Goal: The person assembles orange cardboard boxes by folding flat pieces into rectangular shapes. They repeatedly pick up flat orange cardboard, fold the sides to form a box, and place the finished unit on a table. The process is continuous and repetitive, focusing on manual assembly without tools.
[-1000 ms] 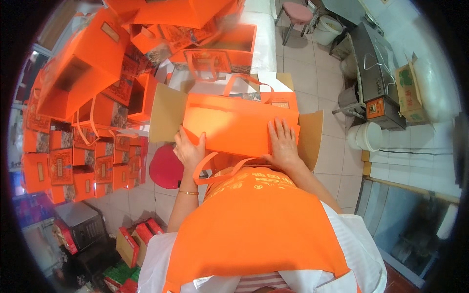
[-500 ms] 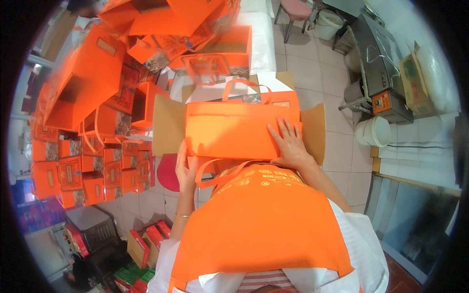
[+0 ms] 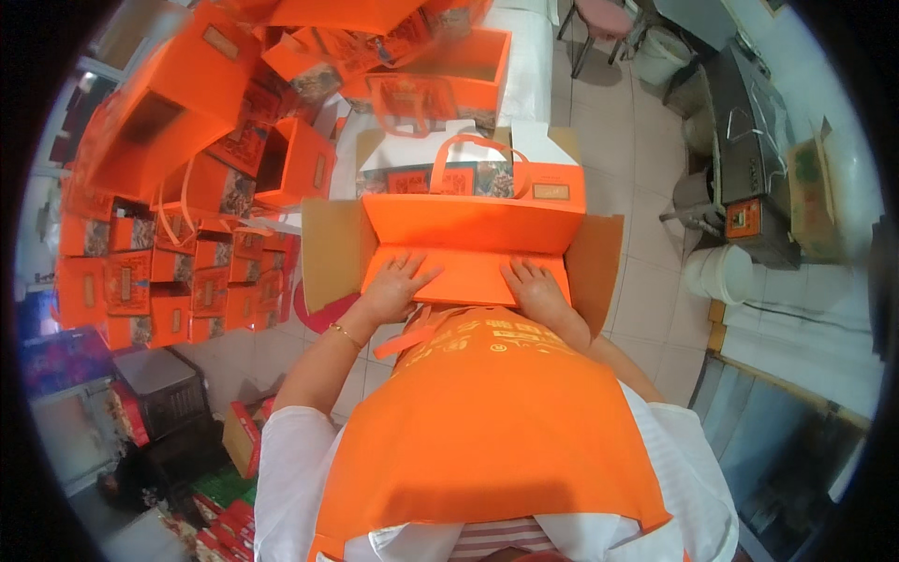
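Observation:
An orange gift box [image 3: 473,225] with a looped carry handle lies inside an open brown cardboard carton [image 3: 599,267] in front of me. Its orange flap is folded down toward me. My left hand [image 3: 395,284] presses flat on the flap's left part, fingers spread. My right hand [image 3: 536,286] presses flat on its right part. Neither hand grips anything. An orange apron [image 3: 487,421] covers my chest below.
Stacks of orange gift boxes [image 3: 178,253] fill the left side and the back. A white bucket [image 3: 721,273] and a dark metal machine [image 3: 749,178] stand at the right on the tiled floor. Red packages [image 3: 234,525] lie at lower left.
The box has tipped into the carton and its flap now lies flat. Both hands moved from the box's side and edge onto the flap, palms down.

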Available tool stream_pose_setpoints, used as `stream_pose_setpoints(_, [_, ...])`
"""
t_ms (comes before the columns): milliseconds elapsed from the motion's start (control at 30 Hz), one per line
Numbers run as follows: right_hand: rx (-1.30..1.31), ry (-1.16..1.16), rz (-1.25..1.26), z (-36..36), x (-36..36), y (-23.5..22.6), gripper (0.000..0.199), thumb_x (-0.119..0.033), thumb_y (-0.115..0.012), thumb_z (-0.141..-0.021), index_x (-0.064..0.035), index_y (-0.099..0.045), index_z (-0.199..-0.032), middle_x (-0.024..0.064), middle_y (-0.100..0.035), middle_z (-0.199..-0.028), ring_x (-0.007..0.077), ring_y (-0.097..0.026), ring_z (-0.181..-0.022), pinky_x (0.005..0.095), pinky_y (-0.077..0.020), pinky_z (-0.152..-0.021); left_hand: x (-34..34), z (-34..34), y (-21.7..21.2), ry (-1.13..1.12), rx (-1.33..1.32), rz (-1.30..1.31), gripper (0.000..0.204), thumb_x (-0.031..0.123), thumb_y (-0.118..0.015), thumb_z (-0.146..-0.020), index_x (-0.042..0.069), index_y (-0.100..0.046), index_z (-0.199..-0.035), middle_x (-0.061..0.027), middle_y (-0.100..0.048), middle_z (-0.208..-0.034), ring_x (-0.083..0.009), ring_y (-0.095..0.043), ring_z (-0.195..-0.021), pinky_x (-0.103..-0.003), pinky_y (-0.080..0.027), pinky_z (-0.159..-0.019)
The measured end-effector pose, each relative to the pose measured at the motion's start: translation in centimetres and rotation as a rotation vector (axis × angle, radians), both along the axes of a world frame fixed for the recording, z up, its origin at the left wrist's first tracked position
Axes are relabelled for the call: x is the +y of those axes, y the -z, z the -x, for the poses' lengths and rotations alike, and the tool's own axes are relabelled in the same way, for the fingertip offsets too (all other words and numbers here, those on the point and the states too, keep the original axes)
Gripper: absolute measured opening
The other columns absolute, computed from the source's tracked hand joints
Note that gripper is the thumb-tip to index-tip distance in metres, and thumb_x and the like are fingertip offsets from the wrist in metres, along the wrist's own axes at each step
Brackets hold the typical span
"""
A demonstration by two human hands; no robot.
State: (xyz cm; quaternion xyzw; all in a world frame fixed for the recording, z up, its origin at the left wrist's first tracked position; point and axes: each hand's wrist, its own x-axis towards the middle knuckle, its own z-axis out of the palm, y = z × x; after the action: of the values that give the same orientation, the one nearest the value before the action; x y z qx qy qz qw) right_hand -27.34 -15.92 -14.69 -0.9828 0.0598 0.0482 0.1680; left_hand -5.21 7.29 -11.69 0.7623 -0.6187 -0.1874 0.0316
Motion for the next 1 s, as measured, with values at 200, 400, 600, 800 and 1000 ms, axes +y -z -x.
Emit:
stream_pose_setpoints(200, [0.194,-0.044,-0.105,0.7,-0.1,1.3,0.015,-0.019,-0.065,-0.073,-0.0061,-0.069,-0.080,0.0132,-0.065,-0.073,0.0286,-0.064,-0.073,0.0416,-0.0518,-0.065,2.1,1.9,5.4,-0.038,0.072,-0.200,0.032,0.011,-0.058,-0.081,0.009,-0.069,-0.111,-0.0150,-0.066,-0.075,-0.0285,-0.065,-0.074,-0.040,-0.052,-0.065])
stream_pose_setpoints(400, [0.157,-0.017,-0.160,-1.4,-2.5,-2.1,0.017,-0.020,-0.067,-0.073,-0.0070,-0.070,-0.083,0.0130,-0.065,-0.072,0.0293,-0.064,-0.073,0.0406,-0.0511,-0.065,-0.9,0.2,1.0,-0.031,0.148,-0.108,0.024,0.016,-0.062,-0.076,0.006,-0.070,-0.096,-0.0164,-0.065,-0.073,-0.0292,-0.066,-0.075,-0.040,-0.052,-0.065])
stream_pose_setpoints(600, [0.008,0.038,-0.088,1.9,-4.6,-0.7,0.013,-0.015,-0.066,-0.072,-0.0032,-0.067,-0.076,0.0147,-0.063,-0.068,0.0305,-0.063,-0.067,0.0395,-0.0510,-0.059,-0.3,-0.2,3.1,-0.127,0.182,-0.086,0.015,0.017,-0.061,-0.076,0.004,-0.065,-0.083,-0.0149,-0.066,-0.073,-0.0314,-0.065,-0.070,-0.038,-0.052,-0.061])
stream_pose_setpoints(800, [0.074,0.105,-0.059,2.5,-5.0,-1.6,0.004,-0.004,-0.060,-0.067,-0.0022,-0.063,-0.070,0.0157,-0.061,-0.064,0.0304,-0.063,-0.062,0.0392,-0.0507,-0.055,1.7,-0.6,1.9,-0.513,0.403,0.219,0.004,0.011,-0.062,-0.067,0.007,-0.063,-0.068,-0.0112,-0.064,-0.069,-0.0269,-0.064,-0.066,-0.036,-0.051,-0.058])
stream_pose_setpoints(1000, [0.082,0.113,-0.016,0.5,-5.8,-2.4,0.004,-0.005,-0.060,-0.068,-0.0043,-0.063,-0.069,0.0150,-0.062,-0.067,0.0309,-0.063,-0.066,0.0405,-0.0506,-0.057,0.6,-2.0,0.7,-0.094,-0.168,0.071,0.003,0.009,-0.058,-0.064,0.009,-0.058,-0.062,-0.0094,-0.061,-0.066,-0.0249,-0.063,-0.064,-0.036,-0.051,-0.057])
